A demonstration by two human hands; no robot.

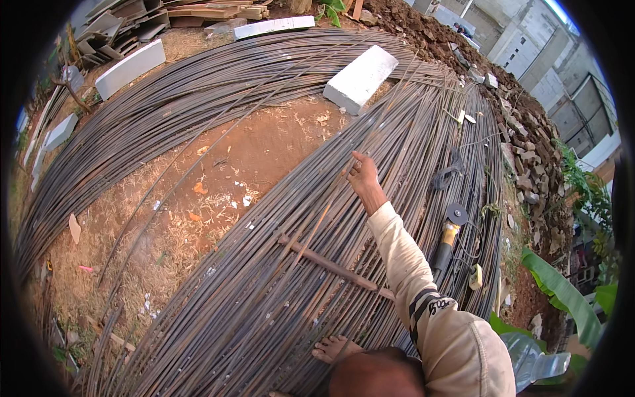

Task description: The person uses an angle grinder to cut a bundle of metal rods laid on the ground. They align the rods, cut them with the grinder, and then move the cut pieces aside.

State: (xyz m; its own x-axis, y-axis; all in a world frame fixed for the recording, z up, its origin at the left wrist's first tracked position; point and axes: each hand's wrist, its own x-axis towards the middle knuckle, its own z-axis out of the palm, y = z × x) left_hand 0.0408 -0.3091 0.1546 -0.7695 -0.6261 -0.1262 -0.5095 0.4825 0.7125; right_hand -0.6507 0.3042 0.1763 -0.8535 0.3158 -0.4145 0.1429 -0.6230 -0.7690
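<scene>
My right hand (362, 178), in a long cream sleeve, reaches over long rusty steel rods (218, 291) with its fingers curled around a thin, lighter rusty rod (319, 229) that blurs above it. A short brown bar (324, 263) lies across the bundle below the hand. A yellow and grey angle grinder (450, 235) with a disc and a looped dark cable (444, 173) rest on the rods to the right. A bare foot (334, 347) and a blurred rounded body part show at the bottom. My left hand is out of view.
Curved rods (132, 132) arc around dry soil (238, 159). White blocks (360, 76), stacked boards (119, 26) and rubble (526, 159) border them. A plastic bottle (529, 360) and banana leaves (562, 294) are at lower right. A small distant person (463, 30) is near a concrete wall (542, 59).
</scene>
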